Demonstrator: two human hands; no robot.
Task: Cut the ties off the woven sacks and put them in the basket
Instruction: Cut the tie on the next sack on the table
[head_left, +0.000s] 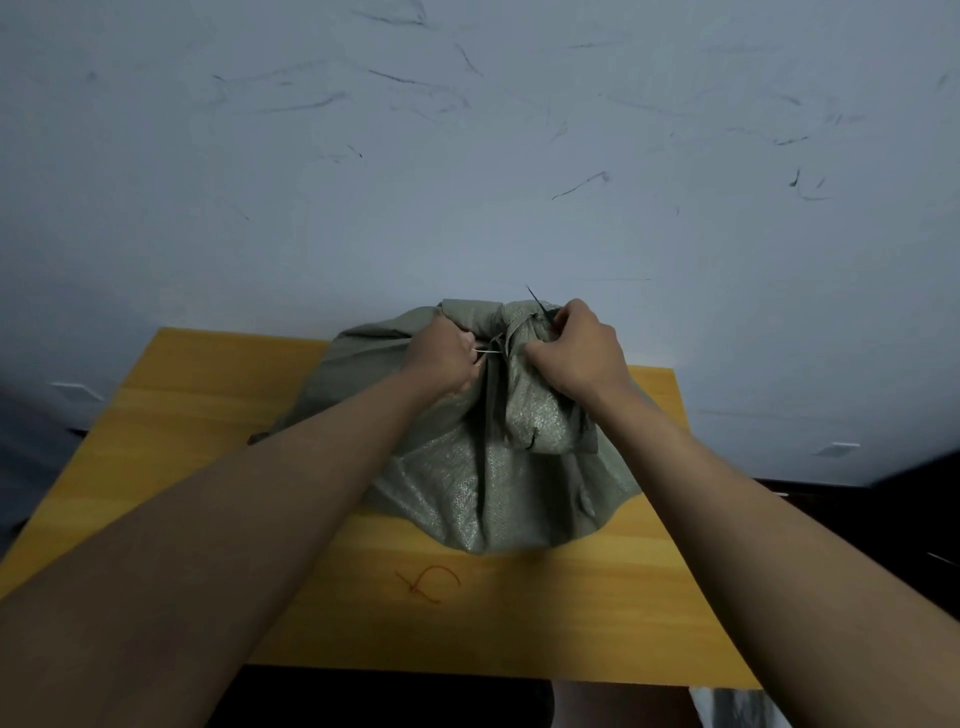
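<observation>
A cut red tie (428, 583) is lying on the near counter (218, 467). Beyond it, the left hand (441, 353) is pinching a pale tie (488, 353) at the gathered neck of the grey-green woven sack (483, 483), and the right hand (576, 348) is gripping the far bunch, perhaps a dark tie. Keeping the pale tie taut should expose it for cutting. No cutter or basket is showing.

front table (597, 613) bare | red tie (428, 583) lies there | sack (498, 488) fills centre

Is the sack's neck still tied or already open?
Still tied: the sack is bunched at its neck, with a pale tie around it. Both hands grip there.
</observation>
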